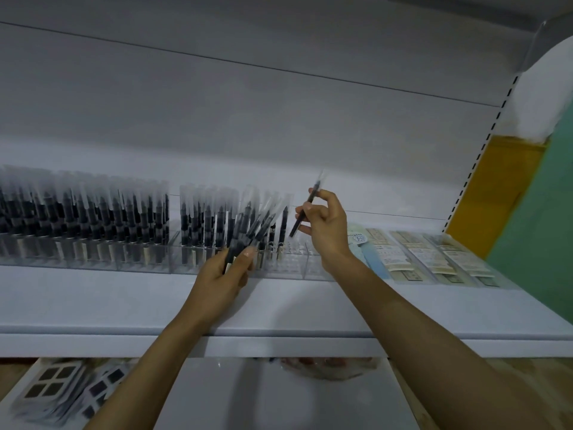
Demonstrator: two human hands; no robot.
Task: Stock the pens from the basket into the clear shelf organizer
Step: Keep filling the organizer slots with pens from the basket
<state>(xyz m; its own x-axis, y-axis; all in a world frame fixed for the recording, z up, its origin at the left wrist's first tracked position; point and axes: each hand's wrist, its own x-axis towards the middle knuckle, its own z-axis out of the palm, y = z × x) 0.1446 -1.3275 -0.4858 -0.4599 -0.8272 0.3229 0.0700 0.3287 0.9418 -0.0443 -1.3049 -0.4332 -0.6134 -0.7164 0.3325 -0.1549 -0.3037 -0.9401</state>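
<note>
A clear shelf organizer (297, 268) runs along the white shelf, packed with upright black pens (93, 218) in clear sleeves on its left and middle. Its right-hand slots stand bare. My left hand (226, 271) grips a fanned bundle of pens (257, 225) in front of the organizer's middle. My right hand (325, 225) pinches a single black pen (305, 209), tilted, above the bare slots at the organizer's right end. No basket is in view.
Flat packaged stationery (434, 256) lies on the shelf to the right of the organizer. The shelf's front edge (279, 339) crosses under both forearms. On the lower shelf lie packs with dark squares (52, 386) at left. A slotted upright (483, 144) bounds the shelf at right.
</note>
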